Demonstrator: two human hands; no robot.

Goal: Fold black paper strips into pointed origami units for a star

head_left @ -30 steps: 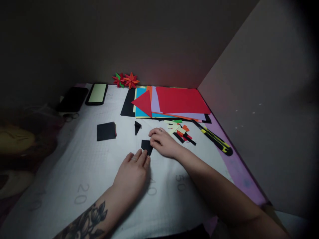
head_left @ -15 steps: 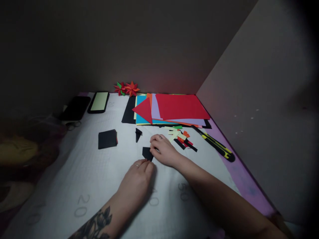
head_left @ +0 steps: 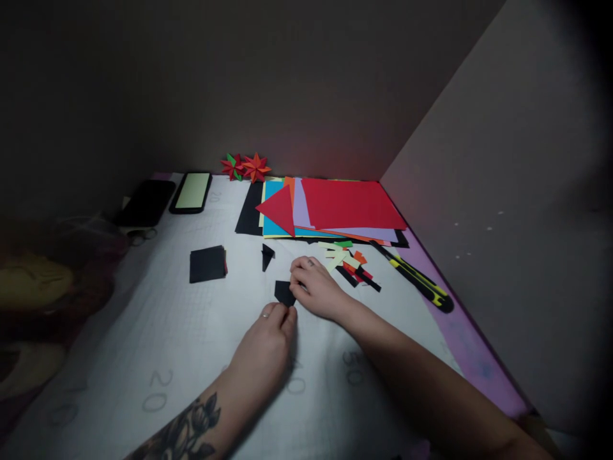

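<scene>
A small folded black paper piece (head_left: 284,292) lies on the white gridded mat (head_left: 158,332) in the middle. My left hand (head_left: 265,342) rests below it, fingers curled, their tips touching its lower edge. My right hand (head_left: 318,287) is at its right side, fingers bent and pressed on the piece's right edge. A second small black folded piece (head_left: 267,255) lies just behind, untouched.
A stack of black paper squares (head_left: 207,264) lies to the left. Coloured paper sheets (head_left: 349,204) with a red triangle (head_left: 280,209) lie at the back, paper scraps (head_left: 349,262) and a yellow-black utility knife (head_left: 416,278) to the right. Two phones (head_left: 191,191) and paper stars (head_left: 245,166) sit far back.
My left fingers have curled in from flat and now touch the black piece's lower edge. My right hand has stayed on its right side.
</scene>
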